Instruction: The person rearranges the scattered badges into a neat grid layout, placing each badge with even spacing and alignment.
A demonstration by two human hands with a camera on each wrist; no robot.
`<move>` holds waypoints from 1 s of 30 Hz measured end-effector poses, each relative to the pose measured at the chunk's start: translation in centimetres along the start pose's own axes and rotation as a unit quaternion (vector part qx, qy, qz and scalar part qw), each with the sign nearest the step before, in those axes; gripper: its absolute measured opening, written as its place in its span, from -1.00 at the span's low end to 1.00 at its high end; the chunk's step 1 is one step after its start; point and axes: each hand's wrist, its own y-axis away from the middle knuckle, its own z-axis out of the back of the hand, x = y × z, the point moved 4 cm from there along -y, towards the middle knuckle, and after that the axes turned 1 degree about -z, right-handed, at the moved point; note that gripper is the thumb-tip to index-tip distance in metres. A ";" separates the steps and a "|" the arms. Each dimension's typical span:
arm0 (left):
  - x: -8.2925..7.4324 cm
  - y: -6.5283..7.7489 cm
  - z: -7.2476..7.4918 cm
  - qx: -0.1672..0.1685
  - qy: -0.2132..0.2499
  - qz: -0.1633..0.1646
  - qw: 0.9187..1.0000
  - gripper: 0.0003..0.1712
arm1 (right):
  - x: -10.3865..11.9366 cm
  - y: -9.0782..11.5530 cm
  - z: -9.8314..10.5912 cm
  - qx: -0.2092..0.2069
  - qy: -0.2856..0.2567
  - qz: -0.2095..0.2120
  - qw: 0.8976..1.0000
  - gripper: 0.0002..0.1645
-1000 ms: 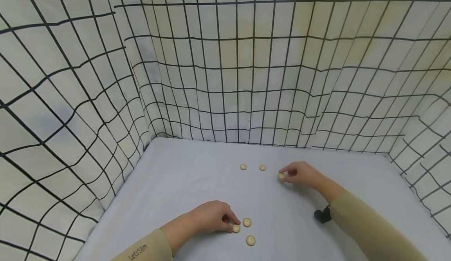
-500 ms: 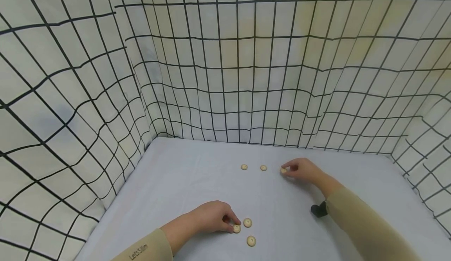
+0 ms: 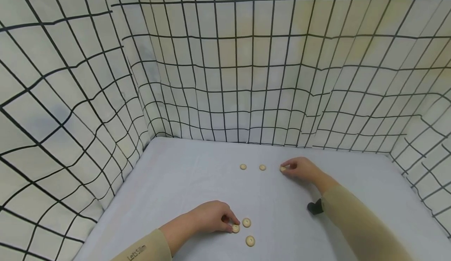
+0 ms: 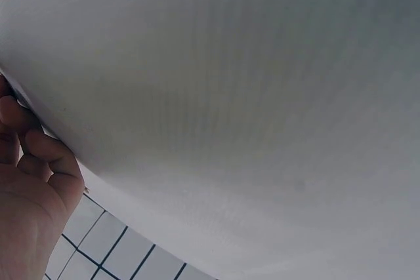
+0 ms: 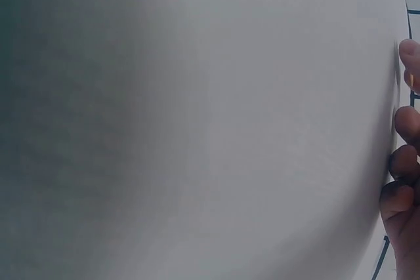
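Observation:
Between thumb and fingertip my left hand pinches a round cream button at the front of the white table. Two more cream buttons lie right beside it, one a little farther back and one nearer me. Farther away, my right hand pinches another button low over the cloth, at the right end of a row with two buttons, a middle one and a left one. In the wrist views the left fingers and right fingers show at the edge, curled against the cloth.
White cloth covers the table. A white wall with a black grid surrounds it at the back and both sides. A black device sits at the right wrist, under the sleeve end.
My right hand has moved slightly away from me with its button, bringing it level with the two in the far row. The left hand has stayed in place on its button.

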 end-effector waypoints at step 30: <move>0.0 0.1 -0.1 -0.003 0.002 -0.004 1.000 -0.76 | 0.7 -0.1 -0.1 0.010 0.044 -0.005 0.999 -0.58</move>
